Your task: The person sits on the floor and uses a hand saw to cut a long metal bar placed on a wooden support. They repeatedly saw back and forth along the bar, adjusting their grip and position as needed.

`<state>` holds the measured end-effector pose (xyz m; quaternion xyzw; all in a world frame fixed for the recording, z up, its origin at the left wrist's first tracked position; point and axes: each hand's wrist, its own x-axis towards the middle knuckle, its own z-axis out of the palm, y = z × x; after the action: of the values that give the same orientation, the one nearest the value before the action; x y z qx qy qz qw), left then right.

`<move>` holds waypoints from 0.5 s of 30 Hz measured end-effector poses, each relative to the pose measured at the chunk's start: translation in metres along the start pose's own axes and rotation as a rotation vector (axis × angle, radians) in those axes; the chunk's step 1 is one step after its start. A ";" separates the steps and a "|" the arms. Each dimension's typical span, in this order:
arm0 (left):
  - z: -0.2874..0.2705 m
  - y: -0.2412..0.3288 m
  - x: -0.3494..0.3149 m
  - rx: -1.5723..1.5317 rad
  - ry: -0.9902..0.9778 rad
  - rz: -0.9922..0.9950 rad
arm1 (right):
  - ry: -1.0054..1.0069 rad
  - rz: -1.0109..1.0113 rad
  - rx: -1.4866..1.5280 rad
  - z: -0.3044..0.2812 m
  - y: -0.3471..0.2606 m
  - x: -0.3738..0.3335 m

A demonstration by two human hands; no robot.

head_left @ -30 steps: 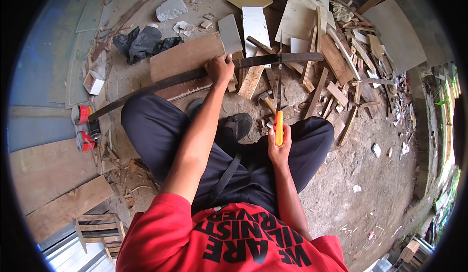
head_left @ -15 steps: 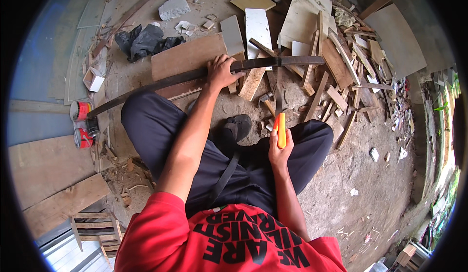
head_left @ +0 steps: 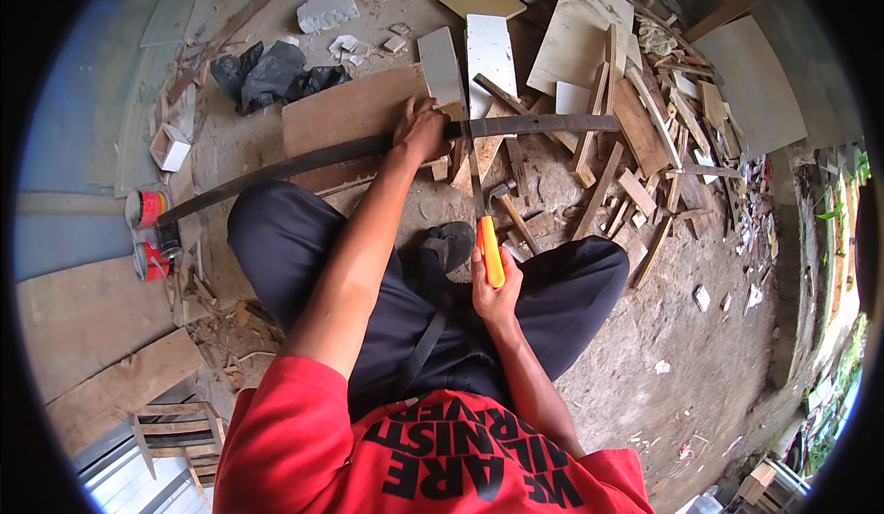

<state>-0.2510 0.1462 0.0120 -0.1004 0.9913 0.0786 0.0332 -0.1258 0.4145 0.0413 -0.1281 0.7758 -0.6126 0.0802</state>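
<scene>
A long, dark, narrow strip of wood lies across in front of my knees, bending in the fisheye picture. My left hand is closed over it, near a brown board. In my right hand is a tool with an orange-yellow handle. Its thin metal blade points away from me, seen almost edge-on, and reaches the strip just right of my left hand. Whether it is a saw or a knife I cannot make out. A hammer with a wooden handle lies on the ground right of the blade.
Wood offcuts and boards are heaped at the far right. Ahead left are a black plastic bag and a pale block. Red cans stand by the strip's left end. A slatted wooden piece is at lower left.
My right hand has moved left with the orange-handled tool, and the blade now meets the strip closer to my left hand. More of the hammer shows.
</scene>
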 end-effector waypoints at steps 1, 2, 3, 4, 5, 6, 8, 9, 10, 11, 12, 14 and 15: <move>-0.002 0.000 -0.001 0.003 0.003 -0.001 | -0.009 0.000 -0.017 0.001 0.001 0.001; -0.004 0.001 0.000 -0.005 -0.012 0.000 | -0.016 0.000 -0.033 0.001 0.001 0.002; -0.004 -0.001 0.000 -0.012 -0.029 -0.001 | -0.026 0.014 -0.012 0.003 -0.001 0.002; -0.003 -0.001 0.000 -0.019 -0.046 -0.001 | -0.034 0.028 0.010 0.004 -0.006 0.002; -0.001 -0.001 0.000 -0.018 -0.028 0.002 | -0.041 0.043 0.031 0.004 -0.008 0.002; 0.004 -0.003 0.001 -0.016 -0.009 0.003 | -0.048 0.046 0.024 0.004 -0.008 0.001; 0.014 -0.008 0.002 0.002 0.029 0.016 | -0.062 0.053 0.011 0.001 -0.006 0.000; 0.019 -0.012 0.005 0.019 0.053 0.024 | -0.049 0.072 0.036 0.001 -0.008 -0.001; 0.024 -0.016 0.007 0.037 0.077 0.033 | -0.057 0.070 0.027 0.000 -0.010 -0.003; 0.029 -0.019 0.008 0.051 0.051 0.022 | -0.065 0.068 0.018 -0.002 -0.014 -0.004; 0.030 -0.017 0.009 0.061 0.025 0.018 | -0.067 0.068 0.006 -0.004 -0.015 -0.005; 0.031 -0.014 0.011 0.099 -0.017 0.015 | -0.102 0.090 -0.005 -0.007 -0.011 -0.005; 0.032 -0.015 0.013 0.128 -0.032 0.014 | -0.133 0.071 -0.035 -0.009 -0.017 -0.003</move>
<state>-0.2585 0.1340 -0.0227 -0.0900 0.9943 0.0169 0.0548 -0.1234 0.4198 0.0599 -0.1424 0.7835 -0.5858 0.1508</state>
